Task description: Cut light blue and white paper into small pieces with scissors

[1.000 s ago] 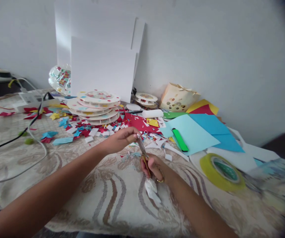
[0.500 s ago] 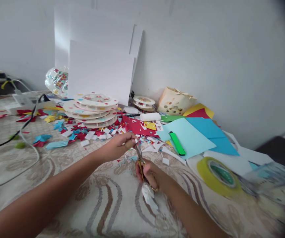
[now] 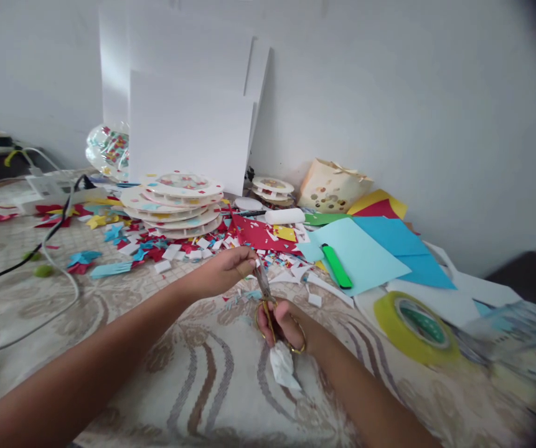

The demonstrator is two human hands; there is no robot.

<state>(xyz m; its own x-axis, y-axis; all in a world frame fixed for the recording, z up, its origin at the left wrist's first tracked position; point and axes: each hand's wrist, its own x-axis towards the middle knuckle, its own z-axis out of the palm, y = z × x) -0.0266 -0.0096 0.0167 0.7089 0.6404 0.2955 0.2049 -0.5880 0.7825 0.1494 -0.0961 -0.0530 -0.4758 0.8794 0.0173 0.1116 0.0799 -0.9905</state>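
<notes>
My right hand [image 3: 289,320] grips scissors [image 3: 264,287] with gold-coloured handles, fingers through the loops and blades pointing away from me. My left hand [image 3: 230,269] is closed in a pinch on a small white paper piece [image 3: 257,263] right at the blade tips. Most of that piece is hidden by the fingers and blades. A crumpled white tissue [image 3: 282,367] lies on the patterned tablecloth [image 3: 165,379], just below my right hand. Cut paper scraps [image 3: 298,272] are scattered beyond both hands.
Stacked white discs [image 3: 174,208] stand behind the scraps. To the right lie light-blue paper [image 3: 365,249] with a green cutter [image 3: 337,266] on it, and a yellow tape roll [image 3: 386,323]. Cables [image 3: 69,305] cross the left side. White boards [image 3: 188,130] lean on the wall.
The scissor handles are spread wider than before. My left hand keeps its pinch at the blade tips. The whole view has shifted slightly.
</notes>
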